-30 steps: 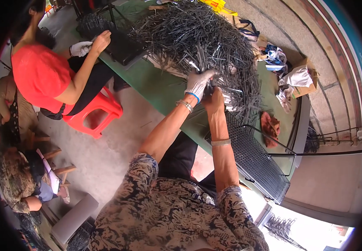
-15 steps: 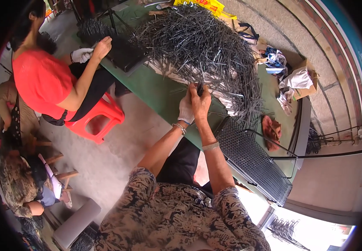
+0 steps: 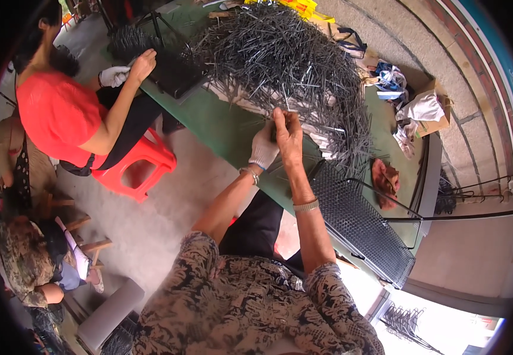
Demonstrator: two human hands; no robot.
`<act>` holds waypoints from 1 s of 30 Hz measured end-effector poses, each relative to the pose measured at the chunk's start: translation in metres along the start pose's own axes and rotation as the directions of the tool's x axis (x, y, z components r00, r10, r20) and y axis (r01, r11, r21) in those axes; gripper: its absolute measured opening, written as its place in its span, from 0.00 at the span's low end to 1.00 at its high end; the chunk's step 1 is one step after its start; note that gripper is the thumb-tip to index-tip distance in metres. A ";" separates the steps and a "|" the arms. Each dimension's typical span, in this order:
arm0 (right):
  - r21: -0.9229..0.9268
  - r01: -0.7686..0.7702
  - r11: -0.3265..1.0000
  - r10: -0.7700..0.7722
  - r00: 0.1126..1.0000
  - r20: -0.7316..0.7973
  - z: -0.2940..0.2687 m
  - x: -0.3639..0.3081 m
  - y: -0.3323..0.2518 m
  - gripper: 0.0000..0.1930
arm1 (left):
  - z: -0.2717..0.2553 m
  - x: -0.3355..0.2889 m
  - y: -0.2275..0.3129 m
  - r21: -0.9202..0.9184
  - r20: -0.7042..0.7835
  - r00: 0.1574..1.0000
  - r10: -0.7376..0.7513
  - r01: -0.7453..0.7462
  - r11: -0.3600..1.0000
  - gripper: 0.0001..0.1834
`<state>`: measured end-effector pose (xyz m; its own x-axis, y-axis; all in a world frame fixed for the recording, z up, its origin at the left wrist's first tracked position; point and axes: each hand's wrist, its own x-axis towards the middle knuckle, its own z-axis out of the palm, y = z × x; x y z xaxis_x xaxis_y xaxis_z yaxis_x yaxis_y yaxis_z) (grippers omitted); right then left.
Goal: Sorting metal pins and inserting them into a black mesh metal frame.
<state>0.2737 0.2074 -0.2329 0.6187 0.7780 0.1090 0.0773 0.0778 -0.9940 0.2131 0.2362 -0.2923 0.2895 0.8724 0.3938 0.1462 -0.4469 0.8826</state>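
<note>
My left hand (image 3: 264, 149), in a whitish glove, is closed, with a bit of something dark showing at its fingers; most of it is hidden. Touching or just beside it, my bare right hand (image 3: 289, 137) has thumb and fingers pinched together, pointing at the heap. Whatever sits in that pinch is too small to make out. Directly beyond both hands spreads a big heap of thin dark strips (image 3: 280, 56), partly on pale cloth (image 3: 318, 137). A black perforated panel in a frame (image 3: 357, 219) leans along the table edge, right of my right forearm.
The green table (image 3: 215, 133) runs diagonally under the heap. To the left a co-worker in red (image 3: 61, 112) sits on a red plastic stool (image 3: 144, 168), hands at a black rack (image 3: 176, 77). A reddish-brown rag (image 3: 385, 183) and a cardboard box (image 3: 437, 121) lie to the right.
My two hands have come slightly apart. The left has drawn back toward me, and the right has risen a little, its fingertips now farther out. The dark pieces between them show less.
</note>
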 end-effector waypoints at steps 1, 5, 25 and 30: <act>-0.048 0.055 0.997 -0.055 0.999 0.000 -0.001 0.001 0.001 0.19 | -0.001 0.002 0.002 -0.029 0.045 0.999 0.003 -0.002 1.000 0.20; -0.082 0.006 0.997 0.000 0.997 0.079 -0.013 0.009 -0.021 0.27 | -0.009 0.004 0.019 -0.069 0.030 0.998 -0.061 0.063 0.996 0.23; -0.142 -0.173 0.975 0.187 0.978 0.094 -0.028 -0.001 0.010 0.29 | 0.000 -0.006 -0.013 -0.056 -0.036 0.999 -0.005 0.003 0.998 0.19; 0.039 -0.182 0.983 0.177 0.978 0.112 -0.052 0.002 -0.014 0.30 | -0.014 0.024 0.001 -0.628 0.099 0.756 -0.648 0.553 0.548 0.11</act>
<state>0.3151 0.1754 -0.2183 0.5315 0.8441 -0.0704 -0.0672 -0.0408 -0.9969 0.2069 0.2597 -0.2785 0.2180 0.9289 -0.2995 -0.3537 0.3612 0.8628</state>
